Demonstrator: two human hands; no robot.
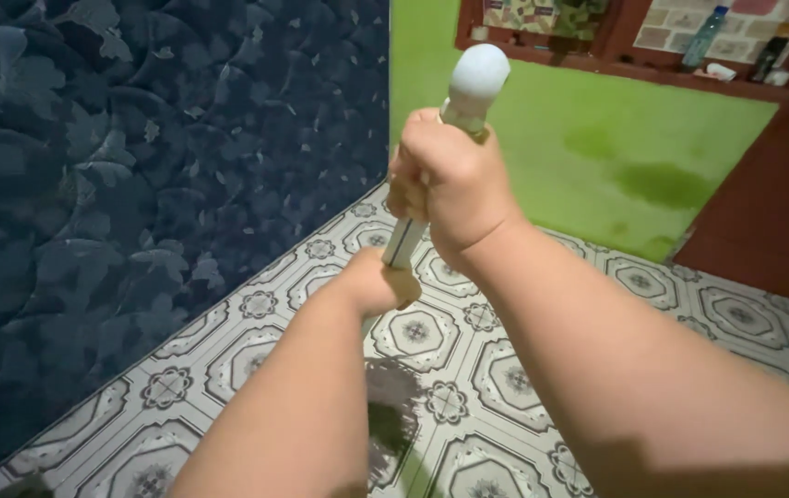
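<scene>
Pale plastic stick (464,97) with a rounded knob on top, held upright and tilted, its dark bristle head (390,420) low on the patterned tile floor (505,378). Right hand (445,184) clenched round the upper shaft just under the knob. Left hand (378,281) gripping the shaft lower down, below the right. Left of both hands: dark blue leaf-patterned mattress (136,184). Beyond the hands: green wall (597,138). Above the right hand, far off: red-brown shelf (616,65) carrying a clear bottle with blue cap (703,37) and a small dark container (768,57).
</scene>
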